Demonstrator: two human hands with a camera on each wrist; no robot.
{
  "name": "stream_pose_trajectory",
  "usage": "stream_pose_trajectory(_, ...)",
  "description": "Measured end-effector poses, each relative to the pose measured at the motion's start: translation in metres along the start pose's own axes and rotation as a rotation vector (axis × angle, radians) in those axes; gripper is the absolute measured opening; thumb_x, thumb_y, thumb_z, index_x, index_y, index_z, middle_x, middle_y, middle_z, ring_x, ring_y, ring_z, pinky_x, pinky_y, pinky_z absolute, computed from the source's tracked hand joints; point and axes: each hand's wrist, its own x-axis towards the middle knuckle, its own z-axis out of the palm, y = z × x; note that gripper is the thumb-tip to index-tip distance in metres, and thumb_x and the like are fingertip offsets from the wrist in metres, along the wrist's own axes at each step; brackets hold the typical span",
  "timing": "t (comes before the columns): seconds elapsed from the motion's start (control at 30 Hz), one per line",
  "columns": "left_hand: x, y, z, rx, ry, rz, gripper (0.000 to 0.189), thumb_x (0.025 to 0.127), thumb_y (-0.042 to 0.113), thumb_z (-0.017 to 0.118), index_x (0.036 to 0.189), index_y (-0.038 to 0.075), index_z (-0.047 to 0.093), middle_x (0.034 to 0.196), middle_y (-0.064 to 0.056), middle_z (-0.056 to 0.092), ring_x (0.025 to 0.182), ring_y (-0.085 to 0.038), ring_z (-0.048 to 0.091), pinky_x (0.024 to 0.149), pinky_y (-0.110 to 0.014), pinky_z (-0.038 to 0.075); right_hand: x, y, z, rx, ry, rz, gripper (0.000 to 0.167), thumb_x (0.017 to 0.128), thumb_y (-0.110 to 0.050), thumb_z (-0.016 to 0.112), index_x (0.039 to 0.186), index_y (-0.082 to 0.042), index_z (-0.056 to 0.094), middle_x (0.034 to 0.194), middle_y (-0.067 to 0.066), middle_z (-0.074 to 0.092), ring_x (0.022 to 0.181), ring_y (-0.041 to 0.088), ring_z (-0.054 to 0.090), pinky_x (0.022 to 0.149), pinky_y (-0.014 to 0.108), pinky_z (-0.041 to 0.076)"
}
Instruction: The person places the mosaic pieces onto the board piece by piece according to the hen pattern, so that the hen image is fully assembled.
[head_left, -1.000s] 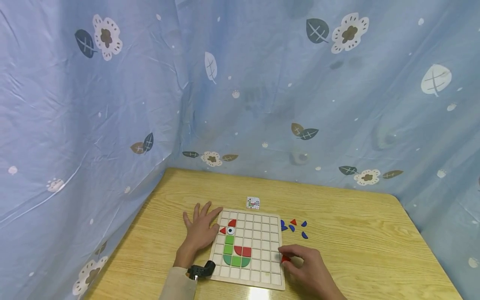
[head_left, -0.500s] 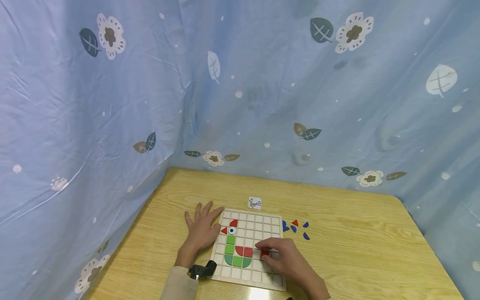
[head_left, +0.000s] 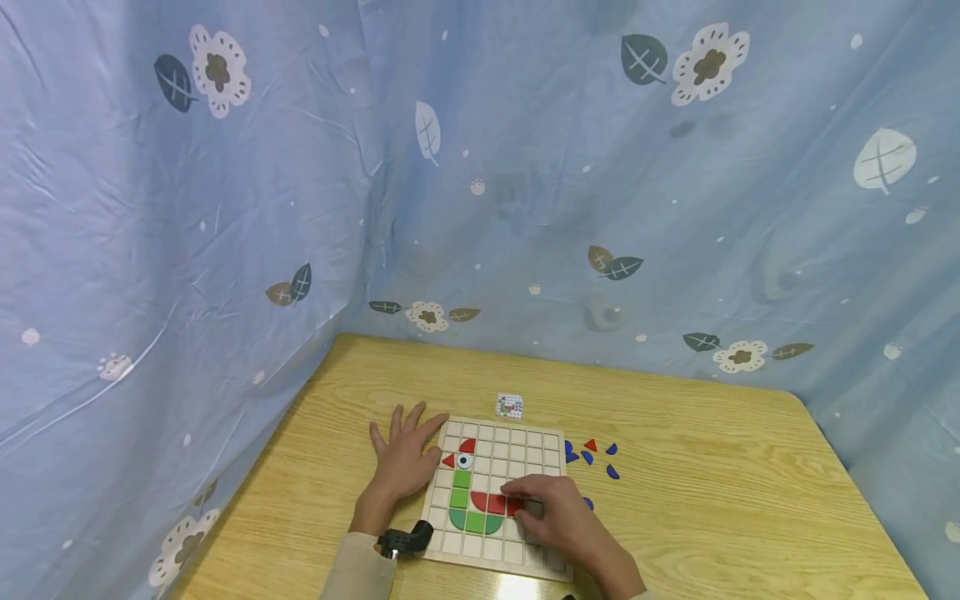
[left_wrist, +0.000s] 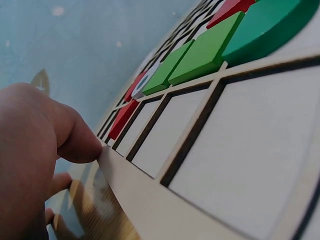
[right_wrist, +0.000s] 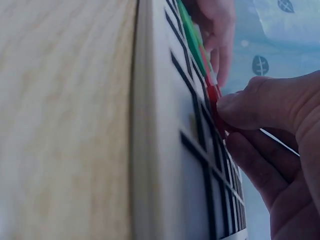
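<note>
My right hand (head_left: pixel 553 515) pinches a red tile (head_left: pixel 514 507) between thumb and fingers, over the wooden grid board (head_left: pixel 540 562), right beside a red square tile (head_left: pixel 496 503). In the right wrist view the thumb (right_wrist: pixel 240 109) presses on the red tile. My left hand (head_left: pixel 405 460) lies with spread fingers at the board's left edge; its thumb (left_wrist: pixel 82 142) touches the rim in the left wrist view. Set in the grid are a round eye tile (head_left: pixel 465 461), a red triangle (head_left: pixel 448 460), green squares (head_left: pixel 461 479) and teal rounded tiles (head_left: pixel 492 523).
Right of the board lie several blue pieces (head_left: pixel 612 472) and a red triangle piece (head_left: pixel 591 445). A small printed picture card (head_left: pixel 509 406) lies beyond the board. The wooden table (head_left: pixel 712 500) ends at a blue patterned curtain (head_left: pixel 525 208).
My right hand has carried the red tile leftward from the board's right edge to beside the red square. The left hand stays in place.
</note>
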Motion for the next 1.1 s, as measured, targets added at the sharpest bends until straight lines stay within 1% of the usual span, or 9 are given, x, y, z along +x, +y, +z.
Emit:
stream_pose_trajectory(0.33,0.000,0.001,0.000,0.005,-0.003,0.000,0.057,0.097,0.015,0.062,0.153,0.023,0.066,0.173,-0.021,0.041,0.165,-0.057,0.016,0.120,-0.088,-0.010,0.001,0.002,0.005,0.013,0.054,-0.015,0.035,0.088,0.005,0.084,0.119,-0.009,0.083,0.114,-0.005,0.083,0.107,0.008,0.078,0.095,0.032,0.065)
stream_pose_trajectory(0.4,0.000,0.002,0.001,0.003,-0.003,0.001,0.057,0.097,0.016,0.062,0.153,0.022,0.066,0.173,-0.021,0.041,0.165,-0.057,0.016,0.120,-0.088,-0.010,-0.002,0.002,0.003,0.031,0.071,0.010,0.035,0.089,0.002,0.084,0.121,-0.010,0.082,0.116,-0.005,0.083,0.107,0.010,0.078,0.095,0.033,0.065)
stream_pose_trajectory(0.47,0.000,0.003,0.001,0.000,-0.002,0.003,0.057,0.097,0.016,0.062,0.153,0.022,0.066,0.173,-0.021,0.041,0.165,-0.057,0.016,0.120,-0.088,-0.010,-0.009,0.003,-0.001,0.079,0.091,0.062,0.036,0.090,-0.006,0.086,0.124,-0.013,0.082,0.119,-0.005,0.083,0.108,0.013,0.079,0.096,0.033,0.065)
stream_pose_trajectory(0.6,0.000,0.003,0.002,-0.002,-0.001,0.004,0.056,0.097,0.016,0.062,0.153,0.021,0.066,0.173,-0.022,0.041,0.165,-0.057,0.016,0.120,-0.088,-0.011,-0.028,0.011,-0.016,0.268,0.126,0.200,0.042,0.092,-0.019,0.089,0.133,-0.016,0.079,0.129,-0.001,0.081,0.116,0.019,0.078,0.103,0.029,0.061)
stream_pose_trajectory(0.7,0.000,0.003,0.002,-0.002,0.009,0.010,0.056,0.097,0.016,0.062,0.153,0.020,0.066,0.173,-0.022,0.041,0.165,-0.058,0.016,0.119,-0.088,-0.011,-0.044,0.021,-0.032,0.410,0.152,0.247,0.047,0.093,-0.016,0.087,0.139,-0.009,0.075,0.137,0.011,0.077,0.122,0.022,0.077,0.105,0.027,0.060)
stream_pose_trajectory(0.8,0.001,0.003,0.001,0.002,0.015,0.015,0.056,0.097,0.016,0.063,0.153,0.020,0.066,0.172,-0.023,0.042,0.164,-0.058,0.017,0.119,-0.088,-0.011,-0.061,0.031,-0.049,0.495,0.182,0.282,0.049,0.094,-0.010,0.085,0.141,-0.002,0.072,0.142,0.023,0.072,0.124,0.018,0.076,0.103,0.026,0.061)
stream_pose_trajectory(0.9,0.001,0.003,0.001,0.011,0.014,0.015,0.056,0.097,0.017,0.062,0.153,0.021,0.066,0.173,-0.022,0.041,0.164,-0.058,0.017,0.120,-0.088,-0.011,-0.077,0.038,-0.063,0.514,0.214,0.334,0.050,0.095,-0.008,0.084,0.142,-0.001,0.070,0.144,0.026,0.070,0.123,0.011,0.076,0.099,0.022,0.062)
stream_pose_trajectory(0.97,0.000,0.002,0.000,0.016,0.011,0.011,0.056,0.097,0.017,0.062,0.153,0.021,0.066,0.173,-0.022,0.041,0.164,-0.058,0.017,0.120,-0.088,-0.010,-0.086,0.042,-0.071,0.489,0.230,0.357,0.050,0.095,-0.008,0.083,0.143,-0.001,0.070,0.143,0.025,0.071,0.121,0.007,0.076,0.097,0.020,0.062)
stream_pose_trajectory(1.1,0.000,0.002,0.000,0.020,0.008,0.001,0.057,0.097,0.016,0.062,0.153,0.021,0.065,0.173,-0.022,0.041,0.164,-0.058,0.017,0.120,-0.088,-0.010,-0.094,0.052,-0.084,0.444,0.249,0.386,0.049,0.095,-0.011,0.084,0.142,-0.003,0.071,0.141,0.021,0.073,0.119,0.004,0.076,0.094,0.019,0.062)
